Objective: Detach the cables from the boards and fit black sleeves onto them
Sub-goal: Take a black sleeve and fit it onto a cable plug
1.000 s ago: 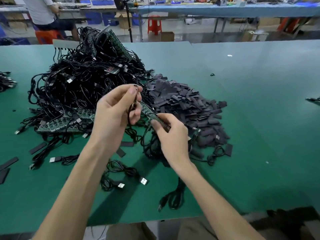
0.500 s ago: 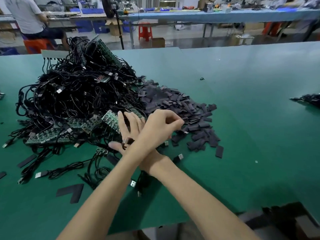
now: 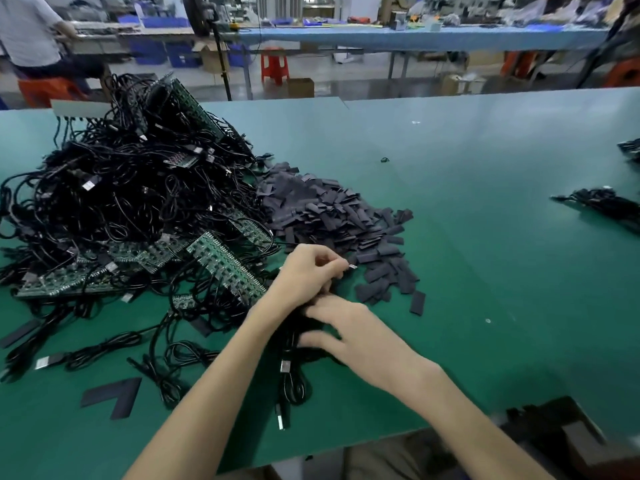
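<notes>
A big tangle of black cables [image 3: 121, 202] with green boards [image 3: 225, 268] in it lies at the left of the green table [image 3: 485, 237]. A heap of flat black sleeves [image 3: 339, 216] lies beside it. My left hand [image 3: 308, 275] is at the near edge of the sleeve heap, fingers curled, pinching a cable end with a small metal tip [image 3: 351, 267]. My right hand [image 3: 356, 337] lies just below it, fingers stretched leftward over a coiled black cable bundle [image 3: 292, 382] with a USB plug [image 3: 285, 367].
Loose sleeves [image 3: 110, 396] and single cables [image 3: 86, 355] lie at the front left. More black cable bundles [image 3: 602, 202] rest at the far right. A dark object [image 3: 554, 434] sits at the table's near right edge. A person [image 3: 31, 36] sits behind the pile.
Both hands have come down from a raised hold on a cable and board. The arms crossed briefly, and the left hand has moved to the sleeve heap with a cable end.
</notes>
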A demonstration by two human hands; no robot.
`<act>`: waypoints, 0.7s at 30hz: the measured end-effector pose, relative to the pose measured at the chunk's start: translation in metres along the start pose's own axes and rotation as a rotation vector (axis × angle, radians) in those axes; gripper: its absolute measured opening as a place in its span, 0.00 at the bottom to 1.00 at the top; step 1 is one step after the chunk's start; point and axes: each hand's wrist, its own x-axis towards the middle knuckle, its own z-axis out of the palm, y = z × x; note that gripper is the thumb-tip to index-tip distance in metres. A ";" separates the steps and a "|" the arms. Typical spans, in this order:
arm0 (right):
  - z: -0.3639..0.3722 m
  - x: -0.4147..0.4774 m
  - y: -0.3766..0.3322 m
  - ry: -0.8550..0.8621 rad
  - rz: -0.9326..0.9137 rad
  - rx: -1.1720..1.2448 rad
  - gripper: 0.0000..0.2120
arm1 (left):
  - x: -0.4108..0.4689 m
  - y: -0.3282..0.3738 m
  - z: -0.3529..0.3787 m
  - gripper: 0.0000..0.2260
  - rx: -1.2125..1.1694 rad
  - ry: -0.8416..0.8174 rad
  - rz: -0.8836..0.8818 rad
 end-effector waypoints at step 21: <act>-0.035 0.020 0.059 0.539 0.171 0.040 0.07 | -0.018 -0.014 -0.009 0.03 0.170 -0.019 0.158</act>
